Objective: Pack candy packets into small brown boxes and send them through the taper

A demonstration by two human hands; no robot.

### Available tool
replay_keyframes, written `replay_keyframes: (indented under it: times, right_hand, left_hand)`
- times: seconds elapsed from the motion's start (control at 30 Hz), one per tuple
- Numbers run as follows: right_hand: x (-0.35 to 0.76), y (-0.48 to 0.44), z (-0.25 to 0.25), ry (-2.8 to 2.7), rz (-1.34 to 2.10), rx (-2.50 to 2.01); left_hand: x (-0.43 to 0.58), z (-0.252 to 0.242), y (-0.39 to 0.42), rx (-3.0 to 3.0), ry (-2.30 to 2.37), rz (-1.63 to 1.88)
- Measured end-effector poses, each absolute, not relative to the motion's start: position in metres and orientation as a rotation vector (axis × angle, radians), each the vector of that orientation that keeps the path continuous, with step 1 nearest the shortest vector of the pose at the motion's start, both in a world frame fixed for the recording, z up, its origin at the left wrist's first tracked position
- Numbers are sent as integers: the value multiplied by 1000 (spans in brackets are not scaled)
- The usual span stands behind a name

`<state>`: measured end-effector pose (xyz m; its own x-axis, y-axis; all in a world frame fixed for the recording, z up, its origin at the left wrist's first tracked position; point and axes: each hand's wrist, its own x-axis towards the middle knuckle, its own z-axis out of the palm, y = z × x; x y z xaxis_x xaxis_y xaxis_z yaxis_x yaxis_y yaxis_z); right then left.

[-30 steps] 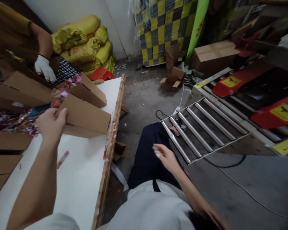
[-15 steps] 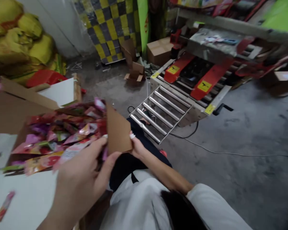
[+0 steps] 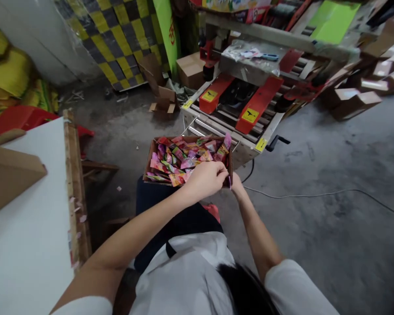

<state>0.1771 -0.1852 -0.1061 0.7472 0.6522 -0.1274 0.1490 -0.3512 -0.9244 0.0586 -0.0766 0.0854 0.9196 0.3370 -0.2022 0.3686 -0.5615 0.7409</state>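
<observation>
An open cardboard box (image 3: 147,169) full of small, shiny, colourful packets (image 3: 180,159) is over my lap, in front of the roller conveyor. My left hand (image 3: 206,178) reaches over the box's near edge at the right end. Its fingers are curled together by the right wall; what they pinch is hidden. My right hand (image 3: 237,184) grips the box's right end from outside, its fingers mostly hidden behind the wall. A thin pink-purple bit shows at the corner between my hands.
The roller conveyor (image 3: 213,127) with red side plates (image 3: 260,105) stands just beyond the box. At left is a white-topped table (image 3: 29,236) with a brown cardboard flap (image 3: 13,177) over it. Empty cartons (image 3: 354,103) lie at right, and a cable (image 3: 302,195) crosses the floor.
The packet-filled box has moved off the table side to over my lap by the conveyor. My left hand went from the raised end flap to the right corner. The flap no longer stands up.
</observation>
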Motion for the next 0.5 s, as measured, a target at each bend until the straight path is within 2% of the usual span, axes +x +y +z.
replay_keyframes:
  times: [0.07, 0.13, 0.23, 0.27, 0.33, 0.4, 0.5]
  right_hand:
    - [189, -202, -93, -606, 516, -1929]
    - [196, -219, -73, -602, 498, -1832]
    - [198, -237, -37, -691, 633, -1574]
    - [198, -238, -26, -730, 703, -1504]
    - [200, -232, -8, -808, 823, -1426]
    - [204, -218, 3, -889, 892, -1422]
    - [213, -195, 13, -1091, 879, -1533]
  left_hand:
    - [45, 92, -66, 2277, 398, 158]
    - [16, 101, -43, 2380, 432, 517]
    - [-38, 103, 10, 2470, 881, 985]
    - [-54, 99, 28, 2384, 1021, 977]
    - [-75, 86, 57, 2204, 1093, 678]
    - [-79, 70, 69, 2070, 968, 352]
    - [-61, 55, 68, 1989, 731, 54]
